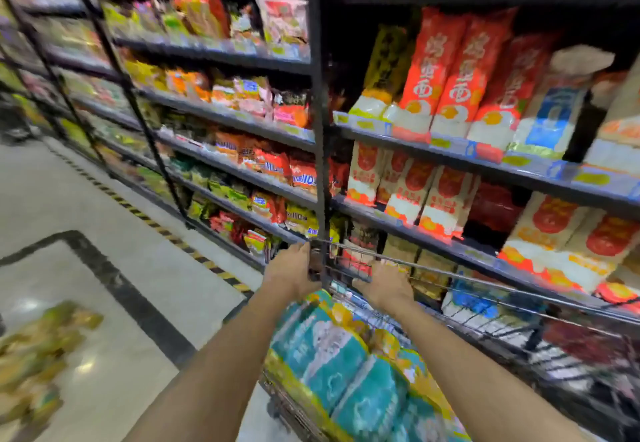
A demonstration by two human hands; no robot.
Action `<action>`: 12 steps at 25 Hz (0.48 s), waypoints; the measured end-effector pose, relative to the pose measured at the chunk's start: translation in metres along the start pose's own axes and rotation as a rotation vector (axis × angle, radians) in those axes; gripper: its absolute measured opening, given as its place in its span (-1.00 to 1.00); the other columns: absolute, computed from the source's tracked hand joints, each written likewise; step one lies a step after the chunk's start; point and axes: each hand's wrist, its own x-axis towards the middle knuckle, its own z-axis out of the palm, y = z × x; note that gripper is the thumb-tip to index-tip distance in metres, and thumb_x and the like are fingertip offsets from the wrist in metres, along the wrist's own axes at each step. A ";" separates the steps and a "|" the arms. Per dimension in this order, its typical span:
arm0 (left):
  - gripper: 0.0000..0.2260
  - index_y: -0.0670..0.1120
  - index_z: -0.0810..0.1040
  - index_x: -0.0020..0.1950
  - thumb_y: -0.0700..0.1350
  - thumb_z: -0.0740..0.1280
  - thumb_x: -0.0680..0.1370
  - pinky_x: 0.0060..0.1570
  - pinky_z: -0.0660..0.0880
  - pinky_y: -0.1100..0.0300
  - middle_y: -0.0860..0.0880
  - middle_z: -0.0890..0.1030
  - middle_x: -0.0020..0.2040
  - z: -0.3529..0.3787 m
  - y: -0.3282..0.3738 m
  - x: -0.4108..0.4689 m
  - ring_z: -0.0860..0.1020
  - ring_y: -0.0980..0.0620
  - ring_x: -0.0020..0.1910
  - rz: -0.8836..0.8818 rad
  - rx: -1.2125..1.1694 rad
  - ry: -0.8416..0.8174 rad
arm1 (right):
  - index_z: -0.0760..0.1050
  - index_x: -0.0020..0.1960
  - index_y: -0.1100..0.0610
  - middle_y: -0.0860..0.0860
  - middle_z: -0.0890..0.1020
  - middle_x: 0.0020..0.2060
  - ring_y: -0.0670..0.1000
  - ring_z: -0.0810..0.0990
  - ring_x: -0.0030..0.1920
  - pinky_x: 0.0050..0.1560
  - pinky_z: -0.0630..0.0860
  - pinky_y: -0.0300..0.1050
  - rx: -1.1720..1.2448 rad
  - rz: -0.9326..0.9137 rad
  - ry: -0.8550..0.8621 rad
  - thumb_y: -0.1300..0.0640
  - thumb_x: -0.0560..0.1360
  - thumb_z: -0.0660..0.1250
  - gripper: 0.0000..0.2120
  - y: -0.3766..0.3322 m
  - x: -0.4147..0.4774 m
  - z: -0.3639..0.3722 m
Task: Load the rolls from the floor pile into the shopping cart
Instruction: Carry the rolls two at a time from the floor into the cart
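While the teal pack of rolls (332, 355) lies in the shopping cart (485, 282), the left hand (292, 273) and right hand (382, 285) at its far end with fingers too blurred to tell clamped or apart, a hard push may drive the cart into the shelf post (319, 129) close ahead.

- Both my forearms are bare and stretched forward, nearly straight, converging toward the hands.
- My left hand (289, 273): back to the camera, fingers curled round the far corner of the shopping cart (460, 277) rim.
- My right hand (382, 285): back upward, set at the same rim near the left hand. Its fingers are hidden past the knuckles, so I cannot confirm its grip.
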 end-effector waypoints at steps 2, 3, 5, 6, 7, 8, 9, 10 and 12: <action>-0.31 -0.11 0.20 0.47 0.16 0.37 0.47 0.24 0.38 0.02 -0.12 0.34 0.41 -0.017 -0.045 -0.027 0.38 -0.13 0.34 -0.121 0.001 0.065 | 0.42 0.22 0.15 0.14 0.53 0.22 0.17 0.50 0.25 0.16 0.45 0.00 -0.024 -0.188 0.034 -0.15 0.54 0.26 -0.57 -0.050 -0.003 0.005; -0.27 -0.12 0.16 0.50 0.17 0.36 0.47 0.28 0.37 0.03 -0.11 0.29 0.46 -0.023 -0.069 -0.041 0.34 -0.12 0.38 -0.186 -0.003 0.093 | 0.41 0.24 0.14 0.12 0.52 0.24 0.15 0.49 0.26 0.18 0.45 0.00 -0.033 -0.276 0.033 -0.15 0.54 0.25 -0.57 -0.076 -0.004 0.010; -0.21 -0.12 0.07 0.55 0.20 0.35 0.48 0.34 0.34 0.04 -0.09 0.22 0.51 -0.030 -0.119 -0.072 0.28 -0.11 0.43 -0.293 -0.027 0.146 | 0.36 0.33 0.13 0.10 0.46 0.31 0.12 0.43 0.32 0.24 0.42 0.00 -0.063 -0.436 0.013 -0.14 0.56 0.23 -0.53 -0.128 -0.010 0.023; -0.19 -0.12 0.05 0.55 0.20 0.34 0.48 0.34 0.34 0.04 -0.09 0.22 0.51 -0.032 -0.141 -0.087 0.28 -0.11 0.43 -0.335 -0.037 0.165 | 0.33 0.36 0.14 0.10 0.44 0.33 0.12 0.41 0.33 0.25 0.40 0.00 -0.088 -0.504 0.006 -0.14 0.57 0.21 -0.52 -0.152 -0.013 0.031; -0.19 -0.13 0.04 0.55 0.20 0.34 0.48 0.33 0.35 0.04 -0.10 0.24 0.50 -0.034 -0.162 -0.103 0.29 -0.11 0.43 -0.383 -0.046 0.179 | 0.31 0.37 0.15 0.10 0.42 0.34 0.12 0.40 0.33 0.24 0.39 0.01 -0.114 -0.561 0.001 -0.14 0.58 0.19 -0.51 -0.175 -0.017 0.038; -0.21 -0.14 0.07 0.54 0.20 0.34 0.48 0.31 0.37 0.04 -0.11 0.28 0.48 -0.036 -0.185 -0.121 0.32 -0.12 0.41 -0.434 -0.056 0.194 | 0.28 0.40 0.14 0.10 0.40 0.36 0.12 0.38 0.35 0.25 0.38 0.01 -0.129 -0.612 -0.010 -0.14 0.58 0.17 -0.49 -0.200 -0.022 0.047; -0.24 -0.14 0.12 0.51 0.19 0.35 0.47 0.27 0.40 0.04 -0.12 0.33 0.45 -0.038 -0.208 -0.139 0.36 -0.12 0.37 -0.482 -0.061 0.214 | 0.24 0.44 0.13 0.09 0.36 0.39 0.11 0.34 0.38 0.29 0.35 0.01 -0.135 -0.654 -0.023 -0.15 0.59 0.16 -0.47 -0.224 -0.028 0.057; -0.27 -0.14 0.18 0.48 0.19 0.35 0.47 0.24 0.41 0.04 -0.13 0.38 0.41 -0.040 -0.236 -0.161 0.40 -0.12 0.33 -0.541 -0.060 0.223 | 0.20 0.48 0.13 0.08 0.34 0.42 0.11 0.31 0.41 0.33 0.33 0.01 -0.143 -0.708 -0.042 -0.15 0.59 0.15 -0.44 -0.255 -0.036 0.071; -0.32 -0.13 0.24 0.44 0.20 0.35 0.46 0.21 0.42 0.06 -0.13 0.43 0.35 -0.043 -0.289 -0.204 0.43 -0.12 0.29 -0.667 -0.063 0.241 | 0.18 0.49 0.13 0.07 0.34 0.42 0.11 0.30 0.42 0.35 0.33 0.00 -0.154 -0.821 -0.080 -0.16 0.59 0.16 -0.42 -0.317 -0.052 0.098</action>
